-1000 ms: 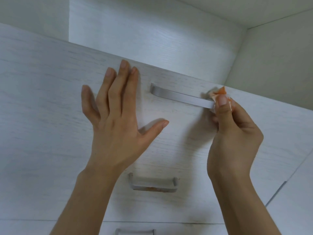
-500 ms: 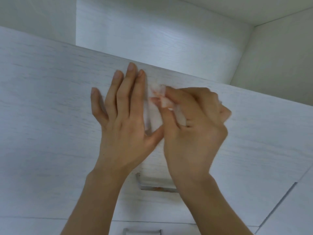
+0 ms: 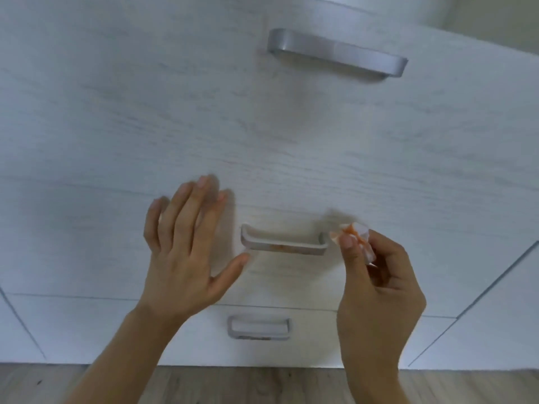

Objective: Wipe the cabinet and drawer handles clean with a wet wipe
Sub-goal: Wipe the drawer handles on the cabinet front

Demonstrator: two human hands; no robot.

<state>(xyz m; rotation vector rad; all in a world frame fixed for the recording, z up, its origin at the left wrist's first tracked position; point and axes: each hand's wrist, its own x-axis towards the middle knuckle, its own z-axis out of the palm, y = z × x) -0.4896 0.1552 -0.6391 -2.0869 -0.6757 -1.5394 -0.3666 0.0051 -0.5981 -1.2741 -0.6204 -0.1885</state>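
A person's two bare hands reached toward a bank of white, wood-grain drawers (image 3: 291, 135), seen from above through a head-worn camera. The left hand (image 3: 186, 252) lay flat with its fingers straight and spread against the front of the middle drawer, just left of that drawer's handle, the thumb pointing toward the handle's left end. Whether the palm itself touched the drawer front could not be told.

The right hand (image 3: 376, 284) was raised just right of the same handle, its fingers curled around a crumpled white wet wipe (image 3: 354, 233). The wipe was pinched between thumb and fingertips, and its exposed top showed orange-red stains. It sat close to the right end of the middle handle (image 3: 284, 243), but did not appear to touch it; the picture was slightly blurred there.

The middle handle was a pale metal bar with orange-red smears along its lower edge. Above it, well apart, a longer silver top handle (image 3: 338, 52) ran at a slant across the upper drawer and looked clean. Below, a smaller bottom handle (image 3: 259, 328) sat on the lowest drawer, with faint reddish marks along its underside.

A strip of brown wooden floor (image 3: 262, 386) ran along the bottom of the view, beneath the drawers, and both forearms rose from it.
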